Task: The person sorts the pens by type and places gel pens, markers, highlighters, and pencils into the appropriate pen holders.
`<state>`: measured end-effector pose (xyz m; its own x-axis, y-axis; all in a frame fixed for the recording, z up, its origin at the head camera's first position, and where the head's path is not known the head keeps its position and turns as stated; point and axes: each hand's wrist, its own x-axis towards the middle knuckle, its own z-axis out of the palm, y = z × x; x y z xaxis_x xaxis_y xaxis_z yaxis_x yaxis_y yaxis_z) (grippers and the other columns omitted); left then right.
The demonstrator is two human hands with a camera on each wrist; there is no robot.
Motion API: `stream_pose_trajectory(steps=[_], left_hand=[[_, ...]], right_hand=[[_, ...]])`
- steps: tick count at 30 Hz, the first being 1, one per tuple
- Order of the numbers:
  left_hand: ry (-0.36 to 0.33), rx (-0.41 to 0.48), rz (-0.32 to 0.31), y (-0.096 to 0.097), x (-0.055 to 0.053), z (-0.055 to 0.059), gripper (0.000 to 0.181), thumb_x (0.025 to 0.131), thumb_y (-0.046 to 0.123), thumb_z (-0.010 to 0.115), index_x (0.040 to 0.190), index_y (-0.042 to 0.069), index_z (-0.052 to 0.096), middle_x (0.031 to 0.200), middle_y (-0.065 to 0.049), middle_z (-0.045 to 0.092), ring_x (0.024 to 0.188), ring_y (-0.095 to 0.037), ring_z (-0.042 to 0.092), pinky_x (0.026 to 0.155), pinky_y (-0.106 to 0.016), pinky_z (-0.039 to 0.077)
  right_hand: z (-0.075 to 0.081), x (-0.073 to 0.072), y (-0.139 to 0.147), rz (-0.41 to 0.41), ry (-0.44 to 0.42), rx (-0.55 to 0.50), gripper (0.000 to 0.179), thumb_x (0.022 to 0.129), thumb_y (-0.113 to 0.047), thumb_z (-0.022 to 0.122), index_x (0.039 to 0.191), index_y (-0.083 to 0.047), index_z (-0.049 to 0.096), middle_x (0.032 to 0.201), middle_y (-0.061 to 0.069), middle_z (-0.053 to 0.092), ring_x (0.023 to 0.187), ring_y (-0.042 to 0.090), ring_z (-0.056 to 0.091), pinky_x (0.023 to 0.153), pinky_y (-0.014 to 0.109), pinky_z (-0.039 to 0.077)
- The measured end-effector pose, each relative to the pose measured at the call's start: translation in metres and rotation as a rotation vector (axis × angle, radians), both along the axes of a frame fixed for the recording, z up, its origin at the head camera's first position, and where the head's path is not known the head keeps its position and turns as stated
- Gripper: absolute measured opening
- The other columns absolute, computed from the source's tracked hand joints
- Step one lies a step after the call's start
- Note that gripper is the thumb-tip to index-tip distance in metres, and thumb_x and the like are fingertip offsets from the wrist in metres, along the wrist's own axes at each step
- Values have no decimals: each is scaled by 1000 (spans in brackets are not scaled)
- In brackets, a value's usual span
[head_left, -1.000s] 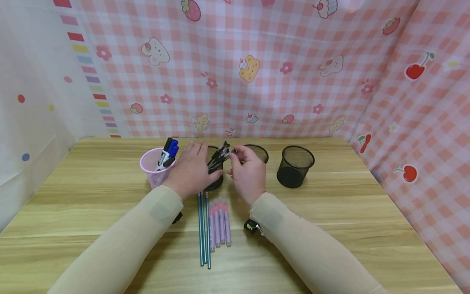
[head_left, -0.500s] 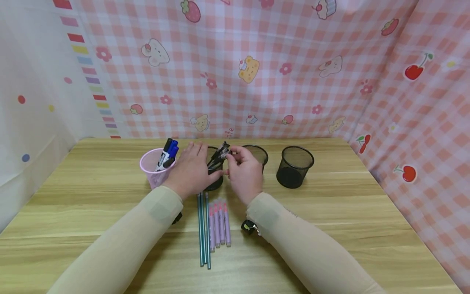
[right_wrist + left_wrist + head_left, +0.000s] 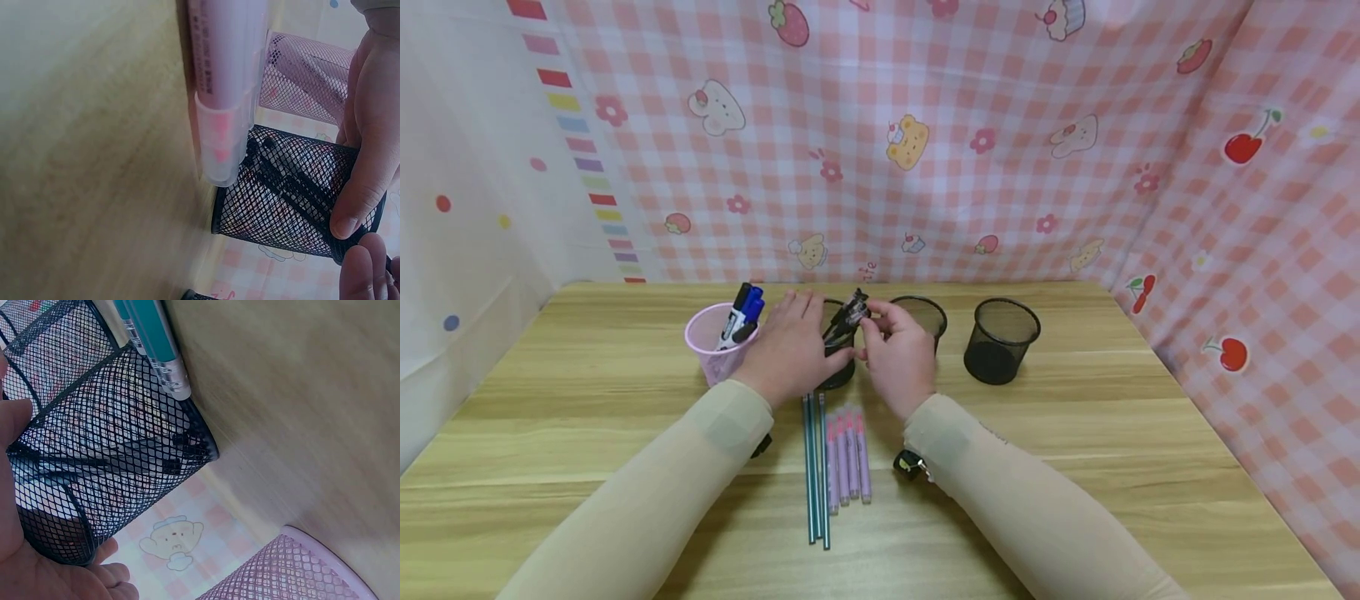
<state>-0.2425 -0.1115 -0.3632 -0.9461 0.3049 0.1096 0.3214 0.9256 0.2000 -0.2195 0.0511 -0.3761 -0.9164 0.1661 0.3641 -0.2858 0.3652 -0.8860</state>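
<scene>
My left hand [image 3: 793,346] holds a black mesh pen cup [image 3: 119,444], thumb on one side and fingers on the other. Several black pens [image 3: 848,315] stand in that cup and lean right over its rim. At their upper ends, my right hand [image 3: 901,358] pinches a black pen between thumb and fingers; the exact contact is partly hidden. To the left, a pink mesh cup [image 3: 715,367] contains black and blue markers [image 3: 747,310]. Green pencils [image 3: 816,475] and several light purple highlighters [image 3: 850,462] lie on the table in front of the held cup.
A second black mesh cup [image 3: 932,310] stands behind my right hand, partly covered by it. Farther right is a third black mesh cup [image 3: 1000,358]. The wooden table [image 3: 1075,467] ends at a pink checked cloth [image 3: 985,192] behind.
My right hand has shifted slightly left toward the pens, which now stand closer together at the top. My left hand and the cups have stayed in place.
</scene>
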Motion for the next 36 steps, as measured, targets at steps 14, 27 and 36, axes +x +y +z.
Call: stream_pose_trajectory(steps=[14,27,36], left_hand=[[-6,-7,-6,0,-1,-1,99,100,65,56,164,-5,25,170,-27,28,161,-47,18,132,-56,18],[-10,-3,-13,0,-1,0,102,100,68,55,164,-4,23,171,-26,25,161,-46,17,133,-56,16],[-19,-11,-8,-1,-1,0,102,100,69,53,165,-4,22,171,-27,24,162,-47,15,133,-57,15]], right_hand=[[6,5,10,33,23,49,28,102,-11,68,130,-6,71,99,13,80,66,29,76,51,25,56],[23,-6,53,6,231,236,16,104,-12,62,108,-2,74,91,10,74,73,19,65,64,28,52],[28,-24,73,131,210,571,29,106,-23,61,124,-2,72,127,14,73,123,32,63,109,49,48]])
